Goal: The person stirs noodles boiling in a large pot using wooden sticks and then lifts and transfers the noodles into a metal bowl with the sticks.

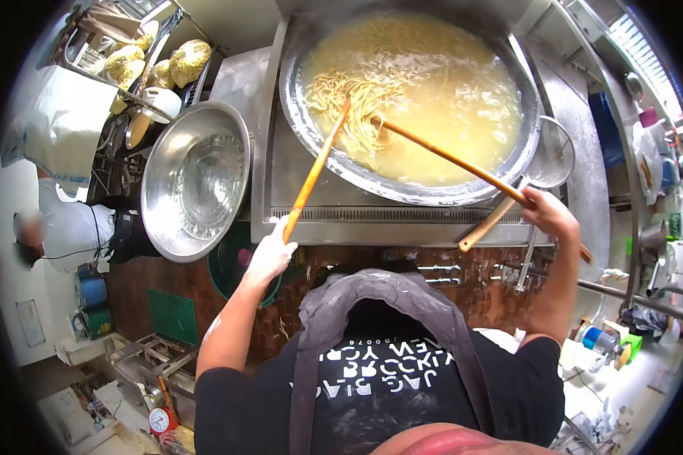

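Observation:
A large round pot (pixel 425 193) of cloudy yellowish liquid is set into a steel stove. Pale noodles (pixel 357 98) are bunched at its left side. My left hand (pixel 272 250) is closed around the lower end of a long wooden stick (pixel 316 173), whose tip touches the noodles. My right hand (pixel 550 214) grips a second long wooden stick (pixel 455 158), slanting across the pot with its tip at the same noodles. Beside my right hand lies a strainer (pixel 552 152) with a wooden handle (pixel 484 225) at the pot's right edge.
A big metal basin (pixel 197 182) stands left of the stove. Bundles of yellow noodles (pixel 189 62) sit at the upper left. Another person (pixel 76 227) is at the far left. A green tub (pixel 224 265) is on the brown floor. Metal shelving (pixel 622 98) runs along the right.

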A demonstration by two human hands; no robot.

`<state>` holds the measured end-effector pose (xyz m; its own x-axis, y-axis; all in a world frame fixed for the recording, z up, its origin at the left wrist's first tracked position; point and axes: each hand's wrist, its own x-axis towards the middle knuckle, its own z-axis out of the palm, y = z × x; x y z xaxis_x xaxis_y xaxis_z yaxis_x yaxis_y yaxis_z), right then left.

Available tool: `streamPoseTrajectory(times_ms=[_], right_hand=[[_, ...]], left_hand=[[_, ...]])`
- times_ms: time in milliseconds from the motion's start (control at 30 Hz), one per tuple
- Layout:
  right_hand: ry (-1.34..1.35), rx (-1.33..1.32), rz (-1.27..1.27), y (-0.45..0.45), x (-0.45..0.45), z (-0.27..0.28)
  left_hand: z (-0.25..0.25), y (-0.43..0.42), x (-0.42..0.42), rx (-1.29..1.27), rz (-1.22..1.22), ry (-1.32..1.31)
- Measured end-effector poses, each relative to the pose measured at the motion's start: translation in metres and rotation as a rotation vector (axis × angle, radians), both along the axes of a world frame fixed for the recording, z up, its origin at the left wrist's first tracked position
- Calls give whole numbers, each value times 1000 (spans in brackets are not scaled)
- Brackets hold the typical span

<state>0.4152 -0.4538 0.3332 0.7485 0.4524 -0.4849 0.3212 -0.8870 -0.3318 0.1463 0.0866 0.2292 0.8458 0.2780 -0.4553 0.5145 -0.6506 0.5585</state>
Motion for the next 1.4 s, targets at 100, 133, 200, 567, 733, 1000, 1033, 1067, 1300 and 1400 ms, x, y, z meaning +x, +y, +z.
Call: streamPoseTrajectory(times_ms=[100,133,200,567,733,1000,1033,1067,1300,1400], right_hand=[[-21,-29,-180,-26,-25,52],[-73,-44,-220,-31,-32,63],[-156,-46,-265,-39,-39,66],[-39,138,-148,-1,-14,-69],[-109,310,-165,140,-13,-200],[-11,140,-186,72,-94,-44],[-5,77,-236,60,-103,-26],[-45,29,-271,62,-104,-17],[-223,209,-168,120,-35,-154],[-165,196,-181,175,-20,-140]], left_hand=[[-28,-22,46,-40,-181,-81],[-15,-44,67,-63,-134,21],[-34,-61,90,-147,-170,-40],[20,28,-59,-600,23,68],[27,35,-92,-797,285,-3],[0,72,-72,-702,304,24],[-5,79,-71,-696,291,32],[-9,84,-70,-672,251,32],[-16,61,2,-340,122,-37],[-23,45,40,-212,51,-28]])
